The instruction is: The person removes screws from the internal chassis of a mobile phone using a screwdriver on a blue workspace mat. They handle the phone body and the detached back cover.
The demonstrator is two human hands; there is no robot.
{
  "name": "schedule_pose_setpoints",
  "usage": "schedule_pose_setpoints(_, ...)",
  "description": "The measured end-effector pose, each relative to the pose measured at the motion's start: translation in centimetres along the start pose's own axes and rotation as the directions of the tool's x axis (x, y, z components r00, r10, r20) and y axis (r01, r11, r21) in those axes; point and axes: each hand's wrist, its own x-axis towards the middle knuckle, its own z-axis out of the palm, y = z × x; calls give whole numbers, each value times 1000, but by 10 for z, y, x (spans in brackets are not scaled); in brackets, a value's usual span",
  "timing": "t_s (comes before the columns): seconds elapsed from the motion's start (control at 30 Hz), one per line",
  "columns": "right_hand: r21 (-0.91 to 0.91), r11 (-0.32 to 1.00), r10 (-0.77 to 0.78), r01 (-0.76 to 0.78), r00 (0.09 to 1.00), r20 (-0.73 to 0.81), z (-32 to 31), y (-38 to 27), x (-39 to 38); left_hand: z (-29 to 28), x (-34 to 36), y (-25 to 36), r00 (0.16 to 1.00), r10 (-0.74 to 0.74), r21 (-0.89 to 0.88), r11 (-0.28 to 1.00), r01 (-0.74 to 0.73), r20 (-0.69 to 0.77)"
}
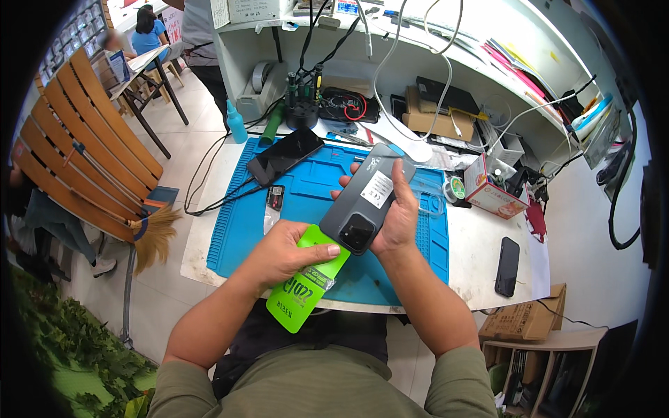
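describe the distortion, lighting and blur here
Head view: fisheye curves the white workbench's front edge; head view: shelf top nearly washed out; head view: background person's head blurred, while the gray phone in the right hand looks fairly sharp.

Your left forearm [233, 299] slanted from seven o'clock toward one, your left hand [283, 252] pinching, thumb [322, 253] toward three, while your right forearm [431, 299] angled from five toward eleven, your right hand [399, 221] gripping with thumb at twelve and fingertips [345, 180] curled at ten.
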Motion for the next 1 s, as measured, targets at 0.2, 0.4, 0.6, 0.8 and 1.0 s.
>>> schedule_pose_setpoints(0.2,-37,998,-52,50,997,-60,2,5,1,8,8,-7,997,-68,-42,997,69,27)
schedule_pose_setpoints(0.4,-25,987,-158,156,985,-64,6,6,-5,11,10,-16,999,-42,-160,986,41,-3)
schedule_pose_setpoints(0.6,-15,953,-303,303,951,-53,5,7,-7,28,13,-31,997,-2,-273,962,-18,-71)
schedule_pose_setpoints(0.8,7,957,-290,291,956,-40,19,-4,-20,28,24,-42,977,25,-458,881,-123,-214)
schedule_pose_setpoints(1.0,-232,972,-58,29,991,-120,-35,-50,-56,-24,16,-29,971,36,-227,970,-91,-237)
